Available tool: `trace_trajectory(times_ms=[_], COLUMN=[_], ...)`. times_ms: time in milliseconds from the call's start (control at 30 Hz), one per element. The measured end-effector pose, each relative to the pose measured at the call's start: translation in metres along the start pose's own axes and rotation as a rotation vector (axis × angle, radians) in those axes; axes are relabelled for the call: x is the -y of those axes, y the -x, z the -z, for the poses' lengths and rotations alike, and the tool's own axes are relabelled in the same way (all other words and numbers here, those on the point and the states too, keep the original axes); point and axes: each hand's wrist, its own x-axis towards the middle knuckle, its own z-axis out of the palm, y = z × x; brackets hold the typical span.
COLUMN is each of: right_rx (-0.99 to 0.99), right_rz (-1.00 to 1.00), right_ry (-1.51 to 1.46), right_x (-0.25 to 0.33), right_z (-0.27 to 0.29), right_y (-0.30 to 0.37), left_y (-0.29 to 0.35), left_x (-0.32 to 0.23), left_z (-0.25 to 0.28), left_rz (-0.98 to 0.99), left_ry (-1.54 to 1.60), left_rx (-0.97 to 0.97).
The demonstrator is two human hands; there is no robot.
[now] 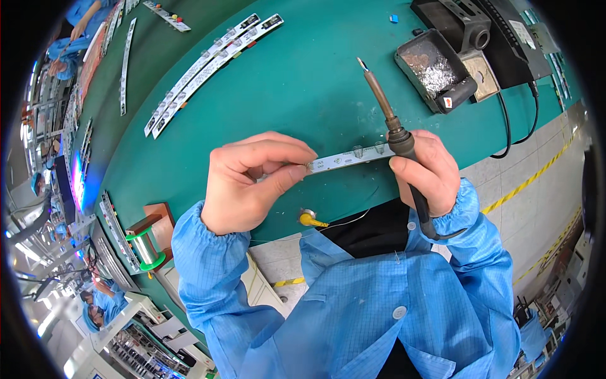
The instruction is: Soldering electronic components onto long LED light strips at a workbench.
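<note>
A narrow white circuit board strip (341, 162) with clear LED-like parts on top is held level between both hands, above the near edge of the green table. My left hand (249, 180) pinches its left end between thumb and fingertips. My right hand (432, 167) is closed round a soldering iron (399, 136), its tip pointing up and away to the left. The right thumb lies by the strip's right end, which is hidden behind the iron's grip; whether those fingers also clasp the strip is hard to make out.
Two long board strips (208, 69) lie on the green table (303, 82) at the far left. At the far right stand a black tray with solder scraps (435, 71) and a soldering station (499, 38). A solder wire spool (146, 249) is at left; a yellow clip (311, 219) sits near the edge.
</note>
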Motion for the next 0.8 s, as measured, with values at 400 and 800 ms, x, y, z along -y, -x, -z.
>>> trace_trajectory(times_ms=[400, 800], right_rx=[-0.051, -0.036], right_rz=[0.052, 0.034], right_ry=[-0.034, -0.050], right_x=[-0.008, -0.007], right_z=[-0.002, -0.001], right_y=[0.007, 0.003], left_y=[-0.026, -0.030], left_x=[0.010, 0.013], left_z=[-0.021, -0.016], left_rz=[-0.162, -0.140], left_ry=[-0.442, -0.428], left_rx=[0.062, 0.137])
